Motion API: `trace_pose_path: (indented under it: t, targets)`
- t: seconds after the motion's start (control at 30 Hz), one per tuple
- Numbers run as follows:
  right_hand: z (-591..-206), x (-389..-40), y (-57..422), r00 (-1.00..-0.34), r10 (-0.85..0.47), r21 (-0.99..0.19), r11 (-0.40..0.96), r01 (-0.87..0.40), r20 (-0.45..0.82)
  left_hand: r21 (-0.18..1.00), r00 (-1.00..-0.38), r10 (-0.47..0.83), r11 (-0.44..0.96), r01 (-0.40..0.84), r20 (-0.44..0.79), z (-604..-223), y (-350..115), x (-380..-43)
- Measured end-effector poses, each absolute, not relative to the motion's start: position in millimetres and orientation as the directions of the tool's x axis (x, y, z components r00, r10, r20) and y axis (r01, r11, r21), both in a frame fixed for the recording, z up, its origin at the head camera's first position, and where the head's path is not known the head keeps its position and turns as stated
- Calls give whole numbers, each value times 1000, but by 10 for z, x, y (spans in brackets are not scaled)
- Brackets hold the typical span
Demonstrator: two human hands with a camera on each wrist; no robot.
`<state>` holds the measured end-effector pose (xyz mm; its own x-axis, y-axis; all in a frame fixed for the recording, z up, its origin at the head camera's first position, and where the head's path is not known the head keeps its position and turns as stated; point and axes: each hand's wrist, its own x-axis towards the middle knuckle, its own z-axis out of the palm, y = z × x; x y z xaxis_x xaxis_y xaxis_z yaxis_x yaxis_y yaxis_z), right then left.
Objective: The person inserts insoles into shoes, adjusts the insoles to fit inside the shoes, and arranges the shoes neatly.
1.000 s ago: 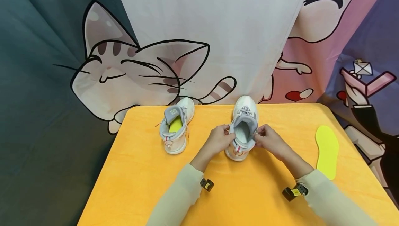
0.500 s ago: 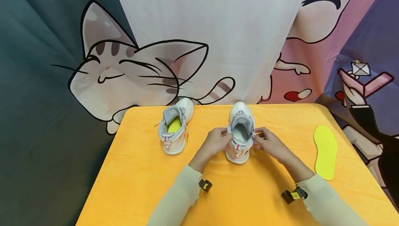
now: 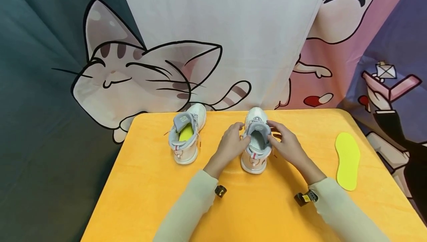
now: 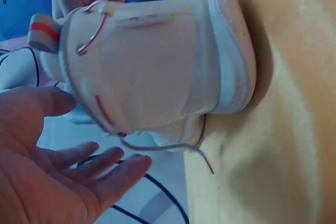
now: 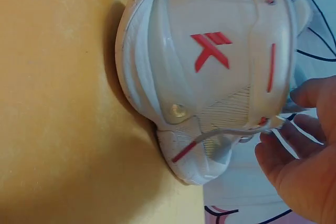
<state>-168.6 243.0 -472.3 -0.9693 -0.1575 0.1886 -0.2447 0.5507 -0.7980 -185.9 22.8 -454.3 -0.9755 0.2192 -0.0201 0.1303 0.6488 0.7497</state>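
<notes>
The smooth white shoe, its collar padded and grey, stands toe at twelve o'clock on the yellow table; left hand at nine, right hand at three, both loosely spread, thumbs by the collar.

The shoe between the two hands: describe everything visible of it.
The shoe is off-white and smooth, perhaps synthetic leather, with a thick white sole, padded grey collar and grey heel tab striped red. A red logo marks its right side; red-tipped grey laces hang at both sides. It stands upright on the yellow table, toe toward the far edge. No yellow insole shows inside. The left hand and right hand flank it, thumbs at the collar; how firmly is unclear.
</notes>
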Motion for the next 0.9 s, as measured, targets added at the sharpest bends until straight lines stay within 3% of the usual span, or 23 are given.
trace_pose_path:
  t: [0.2, 0.57, 0.73, 0.9]
  targets:
    - [-4816, -1729, 2408, -971, -157, -793, 560, -238, 181, 757, -963, 268, 631, 172, -4, -4665, 315, -1890]
    - [-4893, -1724, 2374, -968, -143, -755, 606, -251, 207, 802, -964, 266, 582, 137, -28, -4759, 364, -1919]
    - [-4827, -1784, 2360, -949, -188, -649, 695, -310, 251, 804, -966, 250, 586, 100, -61, -4752, 382, -1936]
    - [-4720, -1910, 2309, -867, -314, -465, 745, -478, 388, 827, -963, 258, 557, 76, -85, -4741, 354, -1916]
